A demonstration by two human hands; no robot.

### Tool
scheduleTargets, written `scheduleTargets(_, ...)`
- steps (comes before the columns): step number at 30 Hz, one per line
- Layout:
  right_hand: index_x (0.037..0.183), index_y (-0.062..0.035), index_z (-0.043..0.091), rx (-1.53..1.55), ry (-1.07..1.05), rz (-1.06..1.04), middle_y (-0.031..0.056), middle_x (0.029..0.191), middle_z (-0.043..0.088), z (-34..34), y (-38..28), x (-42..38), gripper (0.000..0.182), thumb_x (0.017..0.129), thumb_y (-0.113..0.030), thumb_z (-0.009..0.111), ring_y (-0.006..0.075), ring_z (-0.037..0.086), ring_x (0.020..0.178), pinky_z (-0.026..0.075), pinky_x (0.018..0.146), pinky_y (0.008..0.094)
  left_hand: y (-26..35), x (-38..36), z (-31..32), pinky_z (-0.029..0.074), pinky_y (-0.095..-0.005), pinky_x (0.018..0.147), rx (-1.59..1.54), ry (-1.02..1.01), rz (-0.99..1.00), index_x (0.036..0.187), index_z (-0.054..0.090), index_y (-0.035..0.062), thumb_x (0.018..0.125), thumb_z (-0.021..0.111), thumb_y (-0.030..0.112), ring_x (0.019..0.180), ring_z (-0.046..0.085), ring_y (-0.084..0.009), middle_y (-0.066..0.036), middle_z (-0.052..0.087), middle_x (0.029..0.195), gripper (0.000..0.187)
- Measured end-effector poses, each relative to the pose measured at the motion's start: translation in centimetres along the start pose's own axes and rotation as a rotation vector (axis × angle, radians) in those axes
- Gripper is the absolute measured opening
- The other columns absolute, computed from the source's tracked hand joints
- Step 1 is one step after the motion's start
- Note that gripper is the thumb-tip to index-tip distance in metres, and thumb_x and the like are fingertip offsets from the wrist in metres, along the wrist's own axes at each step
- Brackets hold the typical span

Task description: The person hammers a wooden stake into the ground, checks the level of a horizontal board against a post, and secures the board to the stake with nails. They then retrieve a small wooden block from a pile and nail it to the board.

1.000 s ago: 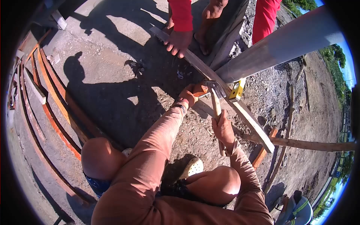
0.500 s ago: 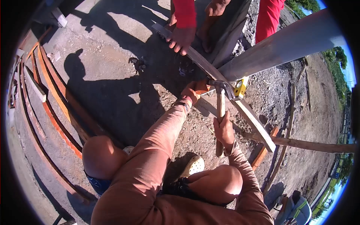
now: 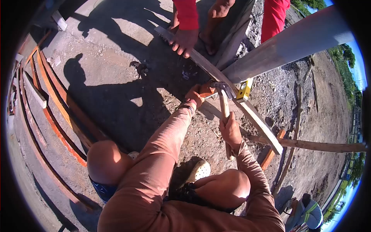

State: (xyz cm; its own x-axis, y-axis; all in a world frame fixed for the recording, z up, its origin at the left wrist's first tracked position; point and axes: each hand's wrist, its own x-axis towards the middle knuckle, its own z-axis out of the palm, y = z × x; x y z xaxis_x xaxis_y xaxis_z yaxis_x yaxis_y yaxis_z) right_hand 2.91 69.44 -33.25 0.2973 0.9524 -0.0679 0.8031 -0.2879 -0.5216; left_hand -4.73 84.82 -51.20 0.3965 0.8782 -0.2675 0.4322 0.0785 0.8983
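Observation:
My right hand (image 3: pixel 231 133) is wrapped around the wooden handle of a hammer (image 3: pixel 224 103). The hammer's metal head is up by a long wooden board (image 3: pixel 257 120), beside my left hand (image 3: pixel 196 96). That left hand is closed on an orange-brown piece of wood (image 3: pixel 207 90), whose far end is hidden near the hammer head. The board slants from upper left to lower right, past the foot of a thick grey post (image 3: pixel 286 48). Against the board and post sits a yellow spirit level (image 3: pixel 244 91). Another person's hand (image 3: pixel 184 41), in a red sleeve, rests on the board's upper end.
Several long timber strips (image 3: pixel 63 104) lie on the ground at the left. A thin pole (image 3: pixel 320 146) and a short orange-brown wood piece (image 3: pixel 271 152) lie at the right. A bag-like bundle (image 3: pixel 309 212) is at lower right. My shoe (image 3: pixel 199 170) stands between my knees.
The hammer has tilted, its head shifting slightly left toward my left hand and the handle's lower end moving right. My left hand and the other person's hand keep their holds.

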Motion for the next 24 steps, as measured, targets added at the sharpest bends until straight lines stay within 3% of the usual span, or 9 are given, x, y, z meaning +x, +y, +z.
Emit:
scheduleTargets(3, 0.098, -0.0003, 0.041, 0.023, -0.058, 0.073, 0.0256, 0.071, 0.056, -5.2, -3.0, -0.5, 0.028, 0.082, -0.017, 0.057, 0.0435, 0.057, 0.070, 0.044, 0.058, 0.0446, -2.3, 0.5, 1.3, 0.046, -0.0313, 0.082, 0.279, 0.096, 0.198, 0.115, 0.047, 0.0152, 0.065, 0.066, 0.006, 0.097, 0.057, -0.0217, -0.006, 0.060, 0.101, 0.054)
scheduleTargets(7, 0.096, -0.0013, 0.041, 0.561, 0.464, -0.157, 0.0037, 0.063, 0.049, -10.5, -7.9, -1.4, 0.020, 0.087, -0.014, 0.054, 0.0068, 0.045, 0.048, 0.037, 0.043, 0.0194, 0.8, 0.4, -0.7, 0.046, -0.0332, 0.084, -0.203, -0.007, -0.037, 0.113, 0.050, 0.0160, 0.066, 0.065, 0.010, 0.101, 0.057, -0.0257, -0.007, 0.059, 0.105, 0.050)
scheduleTargets(11, 0.097, -0.0002, 0.041, 0.641, 0.552, -0.394, 0.0066, 0.064, 0.050, -7.5, -4.8, -0.1, 0.022, 0.087, -0.015, 0.053, 0.0126, 0.048, 0.050, 0.041, 0.046, 0.0258, 2.5, -0.9, -2.3, 0.045, -0.0324, 0.083, -0.104, 0.056, -0.040, 0.109, 0.052, 0.0131, 0.067, 0.064, 0.006, 0.099, 0.058, -0.0240, -0.008, 0.060, 0.105, 0.044)
scheduleTargets(13, 0.100, 0.0048, 0.040, -0.171, 0.029, -0.070, 0.0210, 0.064, 0.057, -0.4, 2.1, 0.4, 0.030, 0.082, -0.013, 0.057, 0.0394, 0.056, 0.055, 0.044, 0.049, 0.0407, 0.1, 0.9, -1.2, 0.045, -0.0330, 0.084, -0.139, -0.032, 0.044, 0.110, 0.052, 0.0133, 0.067, 0.065, 0.007, 0.100, 0.057, -0.0257, -0.009, 0.060, 0.106, 0.045)
scheduleTargets(14, 0.100, 0.0055, 0.039, -0.051, 0.025, -0.012, 0.0258, 0.069, 0.057, 0.6, 2.6, 0.4, 0.032, 0.081, -0.013, 0.057, 0.0439, 0.056, 0.061, 0.043, 0.049, 0.0436, 0.2, 0.8, -1.0, 0.046, -0.0359, 0.083, -0.118, 0.007, 0.058, 0.106, 0.053, 0.0136, 0.070, 0.063, 0.009, 0.101, 0.057, -0.0282, -0.010, 0.059, 0.107, 0.037)
scheduleTargets(17, 0.098, 0.0041, 0.041, 0.090, -0.083, 0.125, 0.0218, 0.065, 0.057, -4.2, -2.0, -0.4, 0.030, 0.081, -0.014, 0.059, 0.0381, 0.057, 0.057, 0.043, 0.049, 0.0415, 1.2, 0.5, -1.2, 0.047, -0.0390, 0.081, 0.114, 0.119, 0.065, 0.103, 0.054, 0.0155, 0.070, 0.067, 0.016, 0.102, 0.056, -0.0303, -0.007, 0.058, 0.108, 0.036)
scheduleTargets(20, 0.101, -0.0011, 0.042, 0.502, 0.236, -0.010, 0.0038, 0.065, 0.051, -8.9, -6.6, -1.9, 0.025, 0.084, -0.013, 0.057, 0.0063, 0.048, 0.049, 0.036, 0.042, 0.0194, -0.4, 1.3, 0.5, 0.046, -0.0404, 0.084, 0.033, 0.057, -0.104, 0.105, 0.052, 0.0196, 0.068, 0.069, 0.025, 0.104, 0.056, -0.0287, -0.004, 0.057, 0.110, 0.042)
scheduleTargets(22, 0.103, 0.0011, 0.037, 0.618, 0.610, -0.366, 0.0059, 0.064, 0.048, -10.8, -8.1, -1.2, 0.033, 0.086, -0.018, 0.058, 0.0096, 0.046, 0.048, 0.038, 0.041, 0.0222, -0.7, 0.7, 0.2, 0.046, -0.0432, 0.085, 0.024, 0.018, -0.100, 0.107, 0.051, 0.0224, 0.070, 0.067, 0.028, 0.103, 0.056, -0.0281, -0.003, 0.057, 0.110, 0.041)
scheduleTargets(24, 0.099, -0.0002, 0.037, 0.763, 0.635, -0.491, 0.0070, 0.064, 0.047, -11.1, -7.7, -0.8, 0.030, 0.086, -0.019, 0.058, 0.0111, 0.046, 0.048, 0.039, 0.041, 0.0246, -1.0, 1.5, 0.9, 0.045, -0.0456, 0.085, 0.072, 0.010, -0.137, 0.109, 0.050, 0.0230, 0.070, 0.066, 0.026, 0.105, 0.055, -0.0288, -0.003, 0.056, 0.113, 0.042)
